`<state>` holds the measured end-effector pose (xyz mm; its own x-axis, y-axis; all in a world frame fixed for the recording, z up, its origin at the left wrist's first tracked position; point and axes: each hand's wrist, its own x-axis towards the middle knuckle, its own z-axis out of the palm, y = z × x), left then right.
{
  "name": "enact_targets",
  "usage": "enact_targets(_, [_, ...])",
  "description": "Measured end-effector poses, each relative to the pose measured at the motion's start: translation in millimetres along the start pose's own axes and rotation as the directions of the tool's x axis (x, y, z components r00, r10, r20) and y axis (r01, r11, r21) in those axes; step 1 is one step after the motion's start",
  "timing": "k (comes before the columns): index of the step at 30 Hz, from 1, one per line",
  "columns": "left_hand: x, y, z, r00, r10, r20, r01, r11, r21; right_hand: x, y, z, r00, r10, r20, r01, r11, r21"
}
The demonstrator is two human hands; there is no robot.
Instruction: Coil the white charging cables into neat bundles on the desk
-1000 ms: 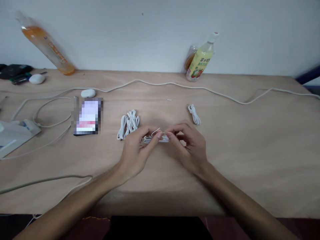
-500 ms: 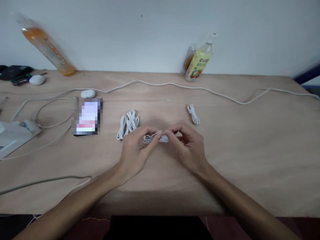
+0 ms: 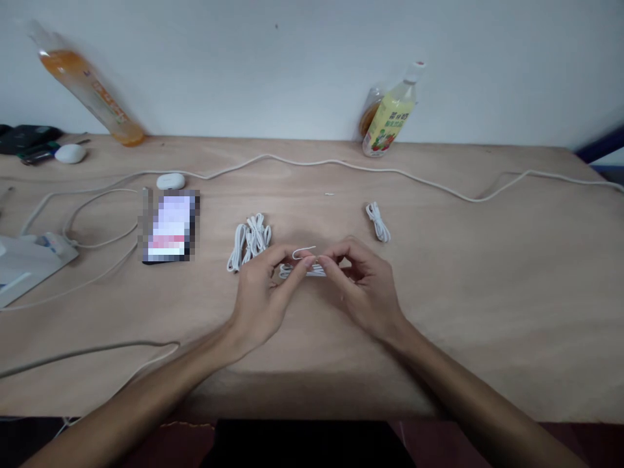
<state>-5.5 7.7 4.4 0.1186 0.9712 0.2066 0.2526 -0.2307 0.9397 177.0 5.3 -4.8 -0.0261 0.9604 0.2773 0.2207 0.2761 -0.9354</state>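
Note:
Between my left hand (image 3: 266,292) and my right hand (image 3: 368,289) is a thin white twist tie (image 3: 303,251), pinched by the thumb and forefinger of each. One curved end of it sticks up above my left fingertips. Just under the fingertips a coiled white cable (image 3: 316,270) shows in part; whether the tie passes around it I cannot tell. Left of my left hand lie several bundled white cables (image 3: 249,240) side by side. Another bundled white cable (image 3: 377,222) lies beyond my right hand.
A phone (image 3: 170,227) and a white earbud case (image 3: 170,181) lie at the left, near a white power strip (image 3: 34,263). One long white cord (image 3: 302,164) crosses the table. Against the wall lean an orange drink bottle (image 3: 92,97) and a yellow-labelled bottle (image 3: 390,120).
The loose end of the twist tie now stands higher and curls more above my left fingers. Both hands stay in nearly the same place.

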Motion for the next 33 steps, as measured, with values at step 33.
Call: enact_targets(33, [7,11,-0.7,0.970,-0.204,0.133,0.231,0.942,-0.243,1,9,-8,0.956,-0.287,0.058,0.292,0.945,-0.145])
